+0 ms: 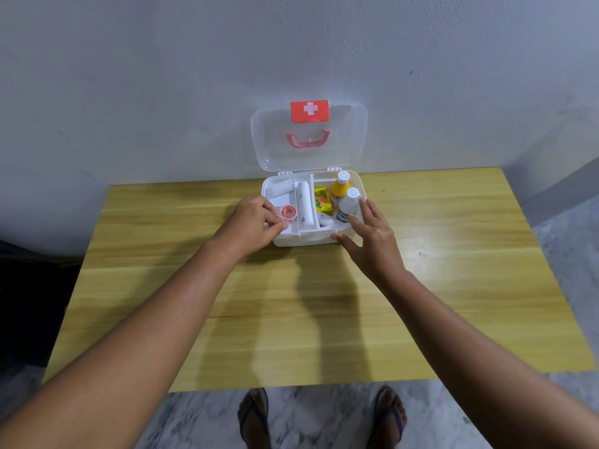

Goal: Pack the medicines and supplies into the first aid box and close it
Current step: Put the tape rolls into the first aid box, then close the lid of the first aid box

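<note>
The first aid box [304, 238] sits at the far edge of the wooden table [453, 286], about midway along it and close against the wall [162, 92], with its clear lid [343, 147] standing open and upright behind it, a red cross label [310, 111] at the top and a pink handle [307, 140] below that. Inside, the left part is a white tray: a rolled bandage [282, 187] lies at its far corner, a long white roll [304, 204] lies in the narrow middle slot, and a small round red-and-white tape roll [287, 212] sits toward the near left. To the right stand a yellow bottle [340, 189] and a white bottle [347, 204], both with white caps, beside a small yellow carton [322, 201]; a small white tube [325, 219] lies near the front wall. The left hand [251, 220] rests over the box's near left corner, its fingers curled together and pinching at something just below the tape roll, though I cannot tell what they grip. The right hand [372, 236] is at the near right corner, fingers spread apart, fingertips by the white bottle and thumb along the front wall, clamped on nothing. The rest of the table is bare wood.
</note>
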